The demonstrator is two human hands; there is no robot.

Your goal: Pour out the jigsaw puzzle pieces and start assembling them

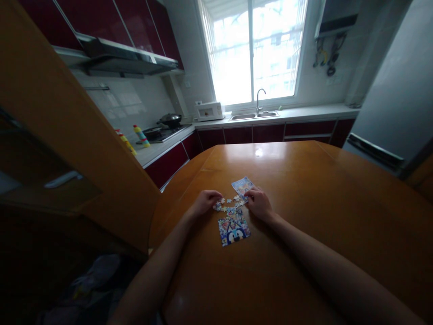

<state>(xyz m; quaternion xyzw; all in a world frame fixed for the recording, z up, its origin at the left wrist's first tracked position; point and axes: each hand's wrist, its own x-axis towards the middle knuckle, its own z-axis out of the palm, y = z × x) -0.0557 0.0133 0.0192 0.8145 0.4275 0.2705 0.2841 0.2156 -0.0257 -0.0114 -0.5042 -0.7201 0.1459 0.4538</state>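
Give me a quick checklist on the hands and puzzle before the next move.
1. Both hands in view: ok; left hand and right hand flank the loose puzzle pieces.
2. Loose pieces within reach: ok; they lie between the hands.
3. Assembled section flat on the table: ok, it appears flat.
4. Printed sheet fully uncovered: not ok; the right hand overlaps its near right part.
5. Fingertips free of pieces: cannot tell; too small.

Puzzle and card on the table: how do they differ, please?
The puzzle lies nearer the camera; the card lies farther away. The puzzle's far edge is uneven; the card's visible edges look straight. The puzzle shows a large blue cartoon face; the card looks paler. Both lie on the table and carry colourful printing.
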